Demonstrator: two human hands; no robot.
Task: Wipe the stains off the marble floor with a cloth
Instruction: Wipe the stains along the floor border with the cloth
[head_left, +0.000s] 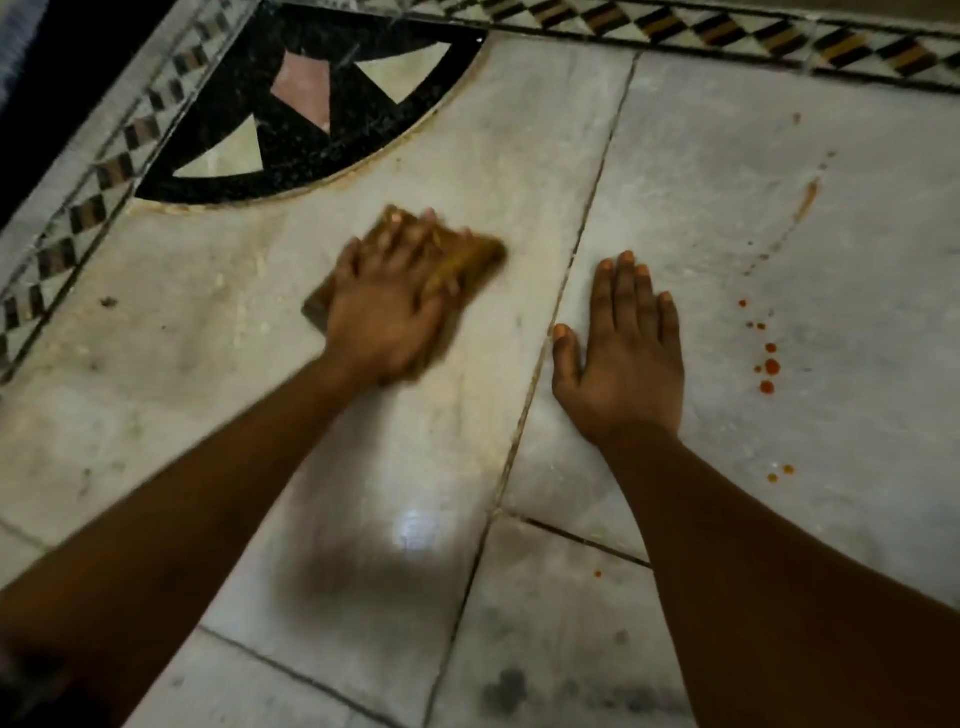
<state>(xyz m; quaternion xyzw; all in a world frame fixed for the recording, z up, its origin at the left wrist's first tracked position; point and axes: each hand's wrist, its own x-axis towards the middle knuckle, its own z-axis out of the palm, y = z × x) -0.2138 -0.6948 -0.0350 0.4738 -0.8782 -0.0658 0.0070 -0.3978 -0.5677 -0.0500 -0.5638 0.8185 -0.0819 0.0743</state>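
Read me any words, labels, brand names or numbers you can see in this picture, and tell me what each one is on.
None: no writing shows anywhere.
Cloth under the left hand: brown, motion-blurred, no label readable.
Marble floor: only veins, joints and red stains.
Border strip: a diamond pattern, no letters.
Right hand: flat on the floor, holding nothing printed.

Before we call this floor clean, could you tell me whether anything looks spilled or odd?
Yes: red drops spot the marble right of the flat right hand, below a brown smear. The left hand presses the cloth elsewhere.
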